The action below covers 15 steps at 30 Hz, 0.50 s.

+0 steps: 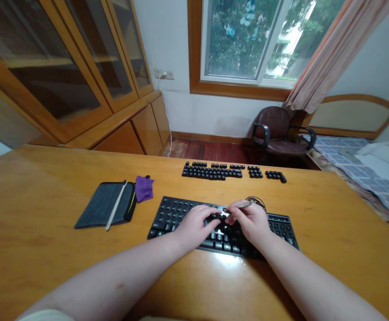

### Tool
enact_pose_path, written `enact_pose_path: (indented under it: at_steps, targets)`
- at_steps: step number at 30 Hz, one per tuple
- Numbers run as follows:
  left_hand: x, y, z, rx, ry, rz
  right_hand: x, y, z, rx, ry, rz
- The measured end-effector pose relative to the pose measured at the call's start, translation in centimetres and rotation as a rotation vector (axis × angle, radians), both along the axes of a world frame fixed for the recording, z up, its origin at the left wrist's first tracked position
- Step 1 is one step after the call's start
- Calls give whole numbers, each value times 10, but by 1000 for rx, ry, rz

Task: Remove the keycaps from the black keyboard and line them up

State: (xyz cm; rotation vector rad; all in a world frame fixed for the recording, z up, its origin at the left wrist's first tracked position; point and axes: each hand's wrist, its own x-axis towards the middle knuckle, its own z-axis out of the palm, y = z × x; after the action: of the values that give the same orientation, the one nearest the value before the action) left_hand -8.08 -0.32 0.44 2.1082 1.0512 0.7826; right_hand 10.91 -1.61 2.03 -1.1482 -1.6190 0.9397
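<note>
A black keyboard (210, 243) lies on the wooden table in front of me, many of its keys off and key posts showing. My left hand (197, 225) rests over its middle, thumb and index finger apart around the keys; whether they touch a keycap is hidden. Beside it, my right hand (251, 223) is closed on a slim, pale pen-like tool (244, 205). Its tip goes down to the keyboard's middle, mostly covered by my fingers. Loose black keycaps (210, 171) stand in grouped rows near the table's far edge.
To the left lies a dark grey zip pouch (94, 207) with a thin pale stick (116, 205) across it. A purple cloth (144, 189) touches the pouch. The coiled black cable (257, 200) sits behind my right hand. Beyond the table stands an office chair (272, 125).
</note>
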Motion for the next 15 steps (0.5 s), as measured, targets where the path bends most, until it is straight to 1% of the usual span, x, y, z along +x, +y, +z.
enact_pose_path:
  at_steps: [5,10,12,15]
  targets:
    - [1,-2,0,-2,-19,32,-1,0,-5,-26,-61,-29]
    - [3,-3,-1,-49,-43,119,-5,-3,-6,-26,-116,19]
    - [3,-3,-2,-71,-77,130,-6,-4,-6,2,-149,30]
    - [2,-1,-4,-76,-134,110,-6,-3,-6,86,-198,32]
